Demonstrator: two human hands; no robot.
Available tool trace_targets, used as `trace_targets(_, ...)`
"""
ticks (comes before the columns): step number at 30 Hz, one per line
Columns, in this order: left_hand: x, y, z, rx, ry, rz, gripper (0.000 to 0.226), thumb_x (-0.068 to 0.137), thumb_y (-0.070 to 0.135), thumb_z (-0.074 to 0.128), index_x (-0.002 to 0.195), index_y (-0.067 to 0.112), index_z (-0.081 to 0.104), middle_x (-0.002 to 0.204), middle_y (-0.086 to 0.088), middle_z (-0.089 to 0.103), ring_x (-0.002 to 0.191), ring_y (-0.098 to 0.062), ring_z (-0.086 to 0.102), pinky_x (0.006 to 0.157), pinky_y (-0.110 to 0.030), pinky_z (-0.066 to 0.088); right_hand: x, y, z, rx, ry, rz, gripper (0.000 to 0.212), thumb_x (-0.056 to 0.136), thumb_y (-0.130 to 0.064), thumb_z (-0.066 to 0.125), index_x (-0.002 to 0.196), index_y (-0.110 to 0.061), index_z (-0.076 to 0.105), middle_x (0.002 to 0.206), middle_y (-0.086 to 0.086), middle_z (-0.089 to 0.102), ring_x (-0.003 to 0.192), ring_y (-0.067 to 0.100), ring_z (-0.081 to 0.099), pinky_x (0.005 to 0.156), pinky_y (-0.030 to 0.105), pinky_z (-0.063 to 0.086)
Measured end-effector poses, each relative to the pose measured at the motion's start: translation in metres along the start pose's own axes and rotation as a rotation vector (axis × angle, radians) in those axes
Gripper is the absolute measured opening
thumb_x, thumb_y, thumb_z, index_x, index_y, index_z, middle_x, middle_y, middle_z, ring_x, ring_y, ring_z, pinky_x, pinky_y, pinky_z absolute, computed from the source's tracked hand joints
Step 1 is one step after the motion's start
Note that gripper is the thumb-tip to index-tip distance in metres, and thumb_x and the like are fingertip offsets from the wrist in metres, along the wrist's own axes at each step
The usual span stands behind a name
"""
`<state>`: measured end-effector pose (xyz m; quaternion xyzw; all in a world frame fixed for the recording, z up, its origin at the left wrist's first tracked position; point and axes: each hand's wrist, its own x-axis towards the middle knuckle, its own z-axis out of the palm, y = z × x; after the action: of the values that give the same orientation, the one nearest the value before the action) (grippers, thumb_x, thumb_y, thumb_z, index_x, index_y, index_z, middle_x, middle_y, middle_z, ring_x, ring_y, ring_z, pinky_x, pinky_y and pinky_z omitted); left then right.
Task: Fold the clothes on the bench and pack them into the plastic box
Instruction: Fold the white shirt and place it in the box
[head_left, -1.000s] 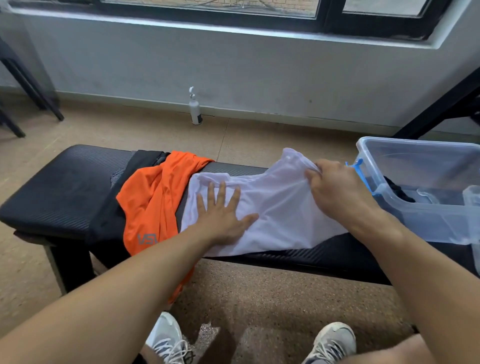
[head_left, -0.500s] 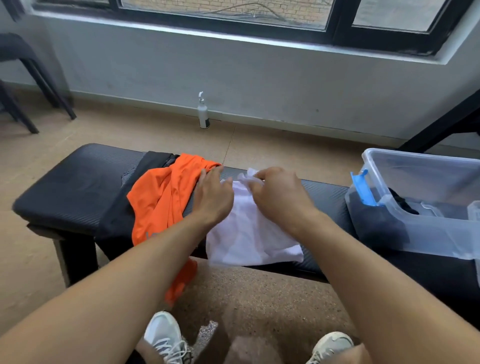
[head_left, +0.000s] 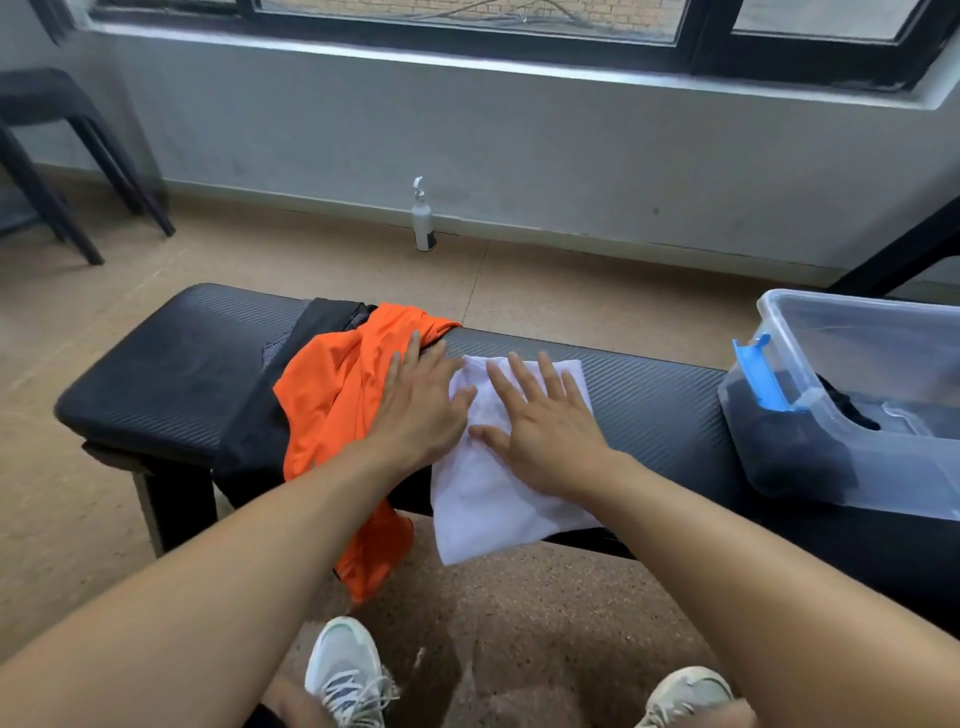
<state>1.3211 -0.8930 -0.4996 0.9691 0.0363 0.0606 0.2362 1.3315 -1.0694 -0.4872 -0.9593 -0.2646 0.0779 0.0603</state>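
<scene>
White fabric is hanging over the near edge of the black worktop (head_left: 649, 395), where the folded white garment (head_left: 498, 493) is lying under both hands: left hand (head_left: 421, 410) and right hand (head_left: 540, 431) are pressing flat, fingers spread, gripping nothing. Smoothing looks to be the step in hand; next probably calls for another fold or a lift right to the plastic box (head_left: 852, 415), while the orange garment (head_left: 332, 405) is waiting farther left.

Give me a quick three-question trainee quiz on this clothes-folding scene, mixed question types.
1. True or false: both hands press flat on the white garment.
2. Which garment lies directly left of it? A) orange shirt B) blue towel C) grey sock
3. Fill in: the plastic box sits on the ____.

Key: 1 true, left hand and right hand lie open on it; 2 A; 3 bench.
</scene>
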Motion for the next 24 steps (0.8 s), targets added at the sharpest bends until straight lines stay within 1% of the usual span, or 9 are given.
trace_targets(2,0.000,0.002,0.004,0.018,0.032,0.005,0.038,0.095,0.041,0.057,0.126,0.021,0.063,0.153,-0.002,0.043,0.153,-0.022,0.011,0.124,-0.042,0.006,0.003,0.005,0.014,0.051,-0.052,0.015,0.083,0.097,-0.072,0.025,0.161,-0.031,-0.007,0.170,-0.001,-0.012,0.154,0.026,-0.019,0.124,0.048,-0.009)
trace_targets(4,0.001,0.004,0.005,0.017,0.026,-0.022,0.030,0.089,0.042,0.063,0.110,0.022,0.068,0.143,-0.001,0.053,0.149,-0.023,0.021,0.121,-0.040,0.014,0.005,0.009,0.019,0.087,-0.064,0.003,0.087,0.095,-0.075,0.025,0.162,-0.029,-0.007,0.170,-0.001,-0.012,0.155,0.024,-0.018,0.124,0.047,-0.010)
trace_targets(8,0.002,0.003,0.006,0.040,-0.056,-0.069,0.030,0.087,0.044,0.067,0.107,0.021,0.066,0.141,-0.003,0.052,0.149,-0.025,0.019,0.120,-0.041,0.015,0.006,0.019,0.010,0.084,-0.075,-0.022,0.092,0.093,-0.078,0.024,0.162,-0.026,-0.007,0.170,-0.004,-0.010,0.155,0.023,-0.017,0.125,0.047,-0.008)
trace_targets(10,0.003,0.002,0.007,0.012,-0.047,-0.053,0.022,0.088,0.040,0.068,0.100,0.022,0.066,0.140,-0.001,0.053,0.149,-0.025,0.019,0.120,-0.041,0.016,0.005,0.030,0.006,0.063,-0.102,0.001,0.090,0.095,-0.076,0.021,0.162,-0.024,-0.008,0.170,-0.005,-0.009,0.155,0.024,-0.016,0.125,0.048,-0.007)
trace_targets(12,0.004,0.004,0.007,-0.027,0.008,-0.011,0.013,0.089,0.035,0.068,0.090,0.023,0.063,0.132,0.002,0.059,0.146,-0.023,0.026,0.116,-0.040,0.020,0.003,0.039,0.006,0.069,-0.141,0.046,0.089,0.095,-0.075,0.021,0.162,-0.022,-0.007,0.170,-0.004,-0.009,0.155,0.025,-0.015,0.125,0.049,-0.006)
trace_targets(14,0.004,0.007,0.005,-0.069,0.106,0.019,0.015,0.090,0.034,0.068,0.084,0.024,0.058,0.120,0.002,0.064,0.138,-0.023,0.037,0.110,-0.039,0.028,0.001,0.046,0.005,0.076,-0.169,0.086,0.090,0.096,-0.075,0.021,0.162,-0.021,-0.007,0.170,-0.003,-0.011,0.155,0.024,-0.015,0.125,0.050,-0.006)
trace_targets(18,0.004,0.015,0.001,-0.154,0.227,0.031,0.021,0.088,0.035,0.070,0.095,0.017,0.062,0.107,0.000,0.065,0.114,-0.023,0.052,0.093,-0.033,0.039,0.001,0.057,0.003,0.069,-0.173,0.155,0.085,0.099,-0.070,0.019,0.162,-0.018,-0.007,0.170,-0.003,-0.009,0.156,0.021,-0.013,0.125,0.050,-0.008)
trace_targets(21,0.000,0.020,-0.006,-0.102,0.148,-0.014,0.032,0.079,0.050,0.074,0.089,0.022,0.061,0.090,0.006,0.064,0.091,-0.019,0.055,0.075,-0.033,0.043,0.001,0.061,0.002,0.069,-0.173,0.177,0.079,0.102,-0.063,0.019,0.162,-0.017,-0.006,0.170,-0.001,-0.009,0.156,0.022,-0.012,0.125,0.048,-0.008)
trace_targets(24,-0.004,0.023,-0.009,0.059,-0.087,-0.103,0.032,0.074,0.055,0.075,0.081,0.028,0.060,0.087,0.005,0.066,0.087,-0.021,0.061,0.068,-0.031,0.041,-0.003,0.059,-0.005,0.059,-0.154,0.155,0.078,0.103,-0.061,0.026,0.162,-0.020,-0.003,0.170,0.003,-0.008,0.156,0.024,-0.011,0.126,0.047,-0.004)
